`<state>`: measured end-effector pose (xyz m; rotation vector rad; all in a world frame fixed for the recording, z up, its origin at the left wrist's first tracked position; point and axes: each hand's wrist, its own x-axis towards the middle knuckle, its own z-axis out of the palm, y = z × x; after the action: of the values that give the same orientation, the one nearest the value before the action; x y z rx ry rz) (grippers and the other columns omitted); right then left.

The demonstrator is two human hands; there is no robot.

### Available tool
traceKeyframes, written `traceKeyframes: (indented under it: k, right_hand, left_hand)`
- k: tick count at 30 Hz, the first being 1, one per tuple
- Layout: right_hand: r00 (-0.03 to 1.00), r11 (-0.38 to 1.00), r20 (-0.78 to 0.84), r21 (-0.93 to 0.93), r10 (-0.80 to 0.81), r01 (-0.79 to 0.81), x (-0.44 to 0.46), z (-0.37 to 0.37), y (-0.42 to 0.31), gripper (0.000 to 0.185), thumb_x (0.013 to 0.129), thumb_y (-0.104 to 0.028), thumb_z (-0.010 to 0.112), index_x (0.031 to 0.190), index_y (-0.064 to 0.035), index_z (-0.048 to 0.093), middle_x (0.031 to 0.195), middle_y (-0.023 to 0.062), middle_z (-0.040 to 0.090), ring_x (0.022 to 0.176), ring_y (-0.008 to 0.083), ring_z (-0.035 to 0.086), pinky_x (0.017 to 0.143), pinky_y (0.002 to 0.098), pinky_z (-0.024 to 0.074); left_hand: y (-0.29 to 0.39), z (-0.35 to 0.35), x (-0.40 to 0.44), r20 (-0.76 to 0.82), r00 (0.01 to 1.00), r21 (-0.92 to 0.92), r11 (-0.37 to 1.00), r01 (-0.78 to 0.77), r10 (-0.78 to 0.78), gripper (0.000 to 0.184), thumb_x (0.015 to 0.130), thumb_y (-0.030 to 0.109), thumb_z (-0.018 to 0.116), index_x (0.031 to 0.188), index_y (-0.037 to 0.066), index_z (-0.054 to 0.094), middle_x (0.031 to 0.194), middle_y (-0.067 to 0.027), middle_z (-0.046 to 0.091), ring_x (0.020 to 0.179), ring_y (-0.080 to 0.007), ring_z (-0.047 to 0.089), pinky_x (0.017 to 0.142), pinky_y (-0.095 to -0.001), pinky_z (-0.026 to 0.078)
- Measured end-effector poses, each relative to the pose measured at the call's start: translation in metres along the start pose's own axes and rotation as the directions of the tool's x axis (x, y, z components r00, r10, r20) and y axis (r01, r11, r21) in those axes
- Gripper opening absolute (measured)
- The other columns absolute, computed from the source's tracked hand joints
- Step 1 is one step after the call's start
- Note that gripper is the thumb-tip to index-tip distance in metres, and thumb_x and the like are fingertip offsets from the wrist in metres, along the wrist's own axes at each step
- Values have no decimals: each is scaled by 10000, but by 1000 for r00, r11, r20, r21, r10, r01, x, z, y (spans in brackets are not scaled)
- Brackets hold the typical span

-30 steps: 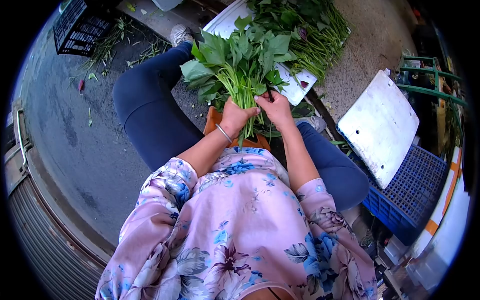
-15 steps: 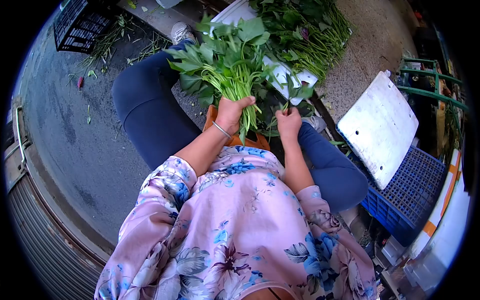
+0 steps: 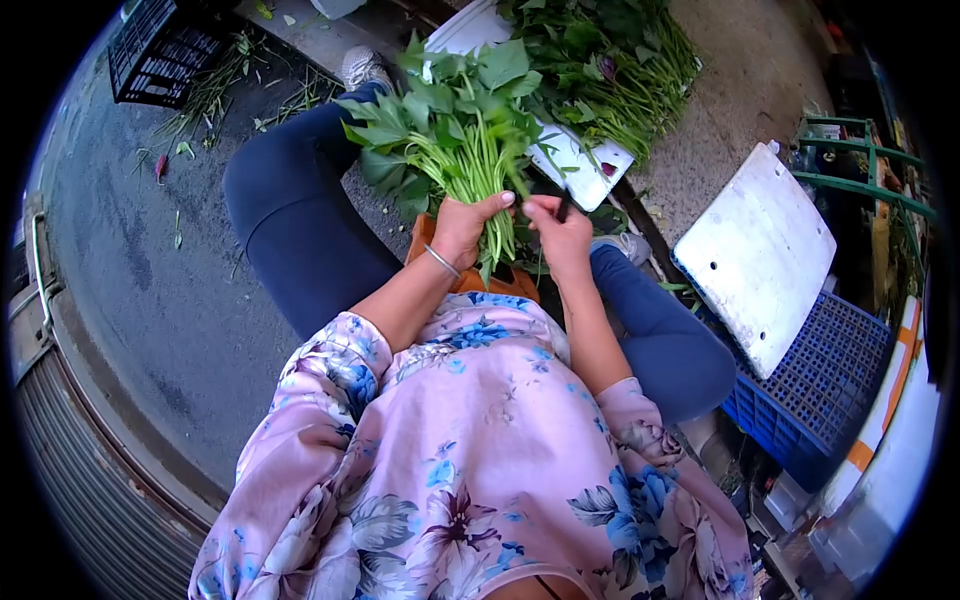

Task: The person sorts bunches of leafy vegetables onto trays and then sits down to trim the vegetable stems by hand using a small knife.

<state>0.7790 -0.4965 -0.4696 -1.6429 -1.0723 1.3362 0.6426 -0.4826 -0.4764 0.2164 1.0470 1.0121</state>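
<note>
My left hand is wrapped round the lower stems of a bunch of leafy greens, whose leaves point away from me. Just right of it, my right hand is closed, thumb and fingers pinched by a blurred green stem at the bunch's edge. A small dark object shows at the right fingers; what it is I cannot make out. Beyond the hands, a larger pile of greens lies on a white board.
At the upper left stands a black crate beside loose trimmings. To the right, a white panel leans on a blue crate, near a green metal frame. An orange object is between my legs.
My right hand moved out to the right with a leafy sprig, then came back beside the bunch without that sprig. My left hand shifted slightly left, still round the stems.
</note>
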Motion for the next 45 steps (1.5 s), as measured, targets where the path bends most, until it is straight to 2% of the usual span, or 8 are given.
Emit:
traceKeyframes:
  k: [3,17,21,22,32,37,38,45]
  right_hand:
    - [938,906,-249,405,241,-125,-3,-5,0,181,721,-134,660,849,-18,604,642,15,569,497,71,466,475,200,382]
    - [780,850,337,-225,527,-476,22,-27,-27,253,704,-275,679,732,-31,620,631,15,580,494,70,482,442,215,382]
    - [952,755,-276,-594,134,-279,95,-74,9,299,713,-268,650,919,-54,615,846,127,624,760,236,603,680,328,465]
    - [944,733,-255,-680,-210,-21,122,-92,41,354,707,-221,638,1027,-87,564,1035,134,558,934,298,541,793,358,433]
    - [934,491,-205,-870,-293,-37,161,-138,25,266,705,-164,626,941,-45,602,849,106,602,832,256,580,725,342,452]
    - [975,962,-223,-262,10,-70,134,-145,8,265,763,-239,617,925,-33,576,582,61,547,556,139,554,470,245,417]
    - [948,958,-141,63,285,-279,125,-143,1,242,779,-238,604,910,-38,571,573,43,535,530,115,536,409,225,387]
    - [984,842,7,515,180,-158,90,-129,-6,118,815,-178,558,858,-72,531,740,42,556,522,72,468,353,176,315]
  left_hand:
    - [3,-3,2,-31,991,-94,988,126,-129,185,709,5,637,873,0,553,764,-77,595,639,-174,584,575,-289,503]
    - [-3,-13,10,213,900,-383,814,436,-381,214,798,88,535,995,10,509,1006,-164,558,905,-281,561,822,-397,459]
    - [-6,-13,12,83,927,-367,854,370,-367,151,765,68,580,896,10,530,897,-144,590,839,-268,581,778,-388,486]
    - [-2,-10,10,44,932,-366,862,351,-360,137,762,64,579,876,6,530,836,-127,591,784,-247,588,755,-373,500]
    - [-4,-2,12,-43,919,-408,847,341,-391,95,742,26,579,803,7,509,709,-90,552,634,-192,563,674,-362,527]
    - [-6,-7,13,-44,926,-351,874,337,-375,95,759,92,571,804,20,528,711,-85,574,703,-240,586,694,-355,508]
    - [-5,-8,13,-41,924,-333,877,346,-380,99,762,99,570,810,23,529,714,-85,575,714,-247,587,685,-353,508]
    - [-6,-11,18,0,934,-357,873,332,-356,92,759,84,570,809,20,526,713,-86,574,704,-240,586,694,-355,509]
